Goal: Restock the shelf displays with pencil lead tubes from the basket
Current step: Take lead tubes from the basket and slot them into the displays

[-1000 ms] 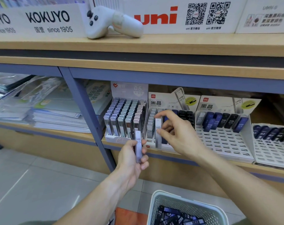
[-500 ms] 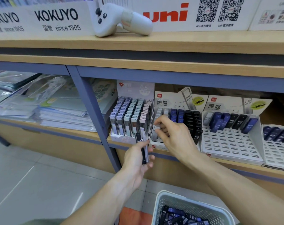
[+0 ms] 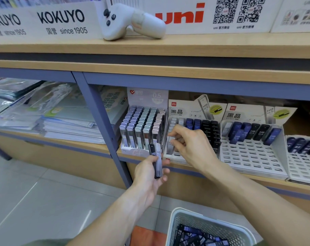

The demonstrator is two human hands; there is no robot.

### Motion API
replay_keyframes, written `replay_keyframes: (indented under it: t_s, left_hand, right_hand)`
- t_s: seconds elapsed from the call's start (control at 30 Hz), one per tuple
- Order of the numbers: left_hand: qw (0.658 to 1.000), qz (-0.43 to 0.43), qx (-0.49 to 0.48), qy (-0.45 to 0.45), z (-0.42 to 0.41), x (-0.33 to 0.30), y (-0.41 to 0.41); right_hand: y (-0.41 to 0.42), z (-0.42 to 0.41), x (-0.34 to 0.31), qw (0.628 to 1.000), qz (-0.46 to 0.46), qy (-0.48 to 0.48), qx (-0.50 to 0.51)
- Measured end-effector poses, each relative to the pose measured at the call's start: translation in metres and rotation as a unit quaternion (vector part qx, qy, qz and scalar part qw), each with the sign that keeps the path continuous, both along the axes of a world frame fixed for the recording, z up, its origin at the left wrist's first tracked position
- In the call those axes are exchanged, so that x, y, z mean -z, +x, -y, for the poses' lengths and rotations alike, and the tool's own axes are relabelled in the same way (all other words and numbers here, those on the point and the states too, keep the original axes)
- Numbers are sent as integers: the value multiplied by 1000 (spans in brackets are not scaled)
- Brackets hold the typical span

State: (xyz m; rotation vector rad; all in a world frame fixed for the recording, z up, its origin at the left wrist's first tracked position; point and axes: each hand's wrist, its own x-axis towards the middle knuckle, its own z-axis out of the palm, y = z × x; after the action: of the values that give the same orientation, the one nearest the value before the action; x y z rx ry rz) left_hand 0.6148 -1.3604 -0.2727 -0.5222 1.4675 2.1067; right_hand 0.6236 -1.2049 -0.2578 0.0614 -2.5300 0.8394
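the left hand (image 3: 148,176) grips two slim rectangular plastic lead tubes (image 3: 156,159), one black, one frosted clear, upright before the shelf edge. the right hand (image 3: 189,144) pinches a clear tube (image 3: 171,144) in the slotted white display tray (image 3: 177,158). the perforated white basket (image 3: 211,221) below holds dark tubes.

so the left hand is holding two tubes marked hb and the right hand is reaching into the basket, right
Not quite. The left hand does hold two tubes marked HB, but the right hand is not in the basket; the head view shows it at the shelf display tray, fingers on a clear tube.
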Motion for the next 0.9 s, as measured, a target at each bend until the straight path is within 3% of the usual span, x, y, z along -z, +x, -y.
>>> replay_keyframes:
  t_s: [0.1,0.23,0.33,0.43,0.53,0.73,0.9]
  left_hand:
    - [1000,-4,4,-3,0,-2,1]
    - [1000,-3,6,-2,0,-4,3]
    - [1000,-2,8,2,-1,-5,4]
    - [1000,-4,11,15,-2,-6,5]
    - [999,-6,29,36,-3,-9,7]
    - [993,-27,92,68,-7,-16,17]
    - [993,-38,96,61,-9,-14,16]
  right_hand:
    - [0,0,-1,1000,1,16,-1]
    - [-1,4,0,994,15,111,-9]
    - [-2,4,-2,992,74,101,-5]
    - [2,5,-3,995,39,95,0]
    - [9,3,-12,999,30,3,27]
    - [28,1,-21,976,117,-184,21]
    - [29,-5,-22,955,116,-273,17]
